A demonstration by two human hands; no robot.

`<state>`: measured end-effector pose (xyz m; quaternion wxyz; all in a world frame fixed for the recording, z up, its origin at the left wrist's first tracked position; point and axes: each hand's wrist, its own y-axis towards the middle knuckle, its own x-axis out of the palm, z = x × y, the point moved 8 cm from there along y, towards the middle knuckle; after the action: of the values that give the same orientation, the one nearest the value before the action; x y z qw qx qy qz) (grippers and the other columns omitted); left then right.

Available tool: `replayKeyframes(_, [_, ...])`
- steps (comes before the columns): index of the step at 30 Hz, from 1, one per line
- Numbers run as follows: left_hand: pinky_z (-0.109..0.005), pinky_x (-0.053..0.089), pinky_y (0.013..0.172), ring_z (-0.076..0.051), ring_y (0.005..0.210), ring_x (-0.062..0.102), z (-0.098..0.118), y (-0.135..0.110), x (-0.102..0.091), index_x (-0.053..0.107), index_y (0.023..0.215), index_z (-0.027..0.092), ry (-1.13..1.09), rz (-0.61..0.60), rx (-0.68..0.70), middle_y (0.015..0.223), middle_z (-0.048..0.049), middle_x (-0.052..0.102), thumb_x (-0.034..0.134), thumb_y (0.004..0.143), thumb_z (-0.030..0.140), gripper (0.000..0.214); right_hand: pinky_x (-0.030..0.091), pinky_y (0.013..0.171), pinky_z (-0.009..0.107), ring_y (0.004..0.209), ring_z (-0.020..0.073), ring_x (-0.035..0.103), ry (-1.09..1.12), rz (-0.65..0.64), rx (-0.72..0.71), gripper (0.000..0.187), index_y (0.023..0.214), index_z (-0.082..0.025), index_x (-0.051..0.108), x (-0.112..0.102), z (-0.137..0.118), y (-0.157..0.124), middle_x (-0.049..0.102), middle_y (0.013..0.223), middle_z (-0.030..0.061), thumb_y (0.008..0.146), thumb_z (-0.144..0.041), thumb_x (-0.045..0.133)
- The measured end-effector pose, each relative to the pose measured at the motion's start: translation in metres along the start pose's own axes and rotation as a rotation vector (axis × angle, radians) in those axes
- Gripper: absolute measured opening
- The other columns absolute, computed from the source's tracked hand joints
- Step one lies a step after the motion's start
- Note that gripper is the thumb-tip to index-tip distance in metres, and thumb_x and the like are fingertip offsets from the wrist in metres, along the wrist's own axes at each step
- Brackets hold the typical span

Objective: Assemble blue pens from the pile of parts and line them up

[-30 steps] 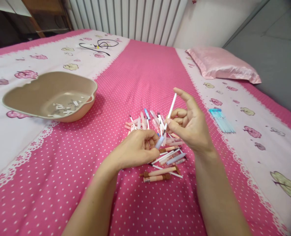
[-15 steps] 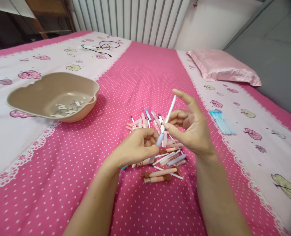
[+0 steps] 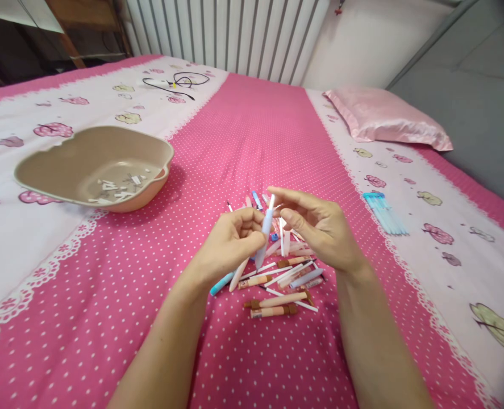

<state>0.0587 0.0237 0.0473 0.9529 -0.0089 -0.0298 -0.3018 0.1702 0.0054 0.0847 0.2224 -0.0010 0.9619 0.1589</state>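
Observation:
Pinched between thumb and fingers, a pale lavender pen barrel (image 3: 267, 226) stands tilted in my left hand (image 3: 241, 236). A white refill (image 3: 272, 201) sticks out of the barrel's upper end. My right hand (image 3: 320, 227) is just to the right, its index fingertip at the top of the refill and its thumb apart from it. Below and behind both hands lies a loose pile of pen parts: white refills (image 3: 289, 275), pink barrels, brown-ended pen pieces (image 3: 274, 311) and a turquoise piece (image 3: 223, 283). My hands hide part of the pile.
A beige basin (image 3: 94, 136) with small white bits inside stands at the left. Right of my hands lies a row of light-blue pens (image 3: 384, 213). A pink pillow (image 3: 388, 116) and a black cable (image 3: 190, 79) rest farther back on the polka-dot bedspread (image 3: 252, 119).
The white refill has gone from my right hand's pinch down into the lavender barrel. My right hand has moved left and down, its thumb now off the refill.

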Motion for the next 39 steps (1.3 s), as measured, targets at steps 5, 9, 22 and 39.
replayKeyframes(5, [-0.018, 0.036, 0.047, -0.006, 0.049, 0.045, 0.002, 0.001, -0.023, 0.053, 0.068, 0.015, -0.071, 0.258, 0.042, 0.057, 0.004, 0.05, 0.049, 0.06, 0.012, 0.01, 0.052, 0.072, 0.032, 0.089, 0.0161, 0.06, -0.032, 0.092, 0.071, 0.053, 0.135, -0.028, 0.034, -0.009, 0.025, 0.005, 0.056, 0.12, 0.0069, 0.085, -0.029, 0.049])
replayKeyframes(9, [-0.019, 0.035, 0.046, -0.006, 0.046, 0.04, 0.0, -0.004, -0.046, 0.052, 0.064, 0.016, -0.121, 0.504, 0.086, 0.053, 0.0047, 0.046, 0.049, 0.061, 0.014, 0.005, 0.048, 0.081, 0.036, 0.095, 0.018, 0.059, -0.223, 0.12, 0.097, 0.043, 0.128, -0.021, 0.045, -0.011, 0.049, 0.01, 0.058, 0.115, 0.0081, 0.085, -0.027, 0.045])
replayKeyframes(22, [-0.019, 0.032, 0.044, -0.006, 0.045, 0.038, -0.006, -0.004, -0.049, 0.049, 0.061, 0.016, -0.156, 0.576, 0.08, 0.051, 0.0053, 0.042, 0.05, 0.062, 0.014, 0.003, 0.018, 0.105, 0.049, 0.133, 0.0306, 0.021, -0.812, -0.166, 0.071, 0.051, 0.133, -0.02, 0.042, 0.052, 0.083, 0.006, 0.04, 0.139, 0.0096, 0.092, -0.045, 0.025])
replayKeyframes(39, [-0.019, 0.029, 0.042, -0.006, 0.043, 0.038, -0.008, -0.004, -0.054, 0.051, 0.06, 0.015, -0.18, 0.612, 0.109, 0.048, 0.0047, 0.044, 0.05, 0.062, 0.012, 0.003, 0.037, 0.087, 0.039, 0.094, 0.024, 0.053, -0.527, 0.094, -0.044, 0.017, 0.094, -0.017, 0.057, 0.03, 0.089, 0.018, 0.062, 0.095, 0.0089, 0.08, -0.024, 0.048])
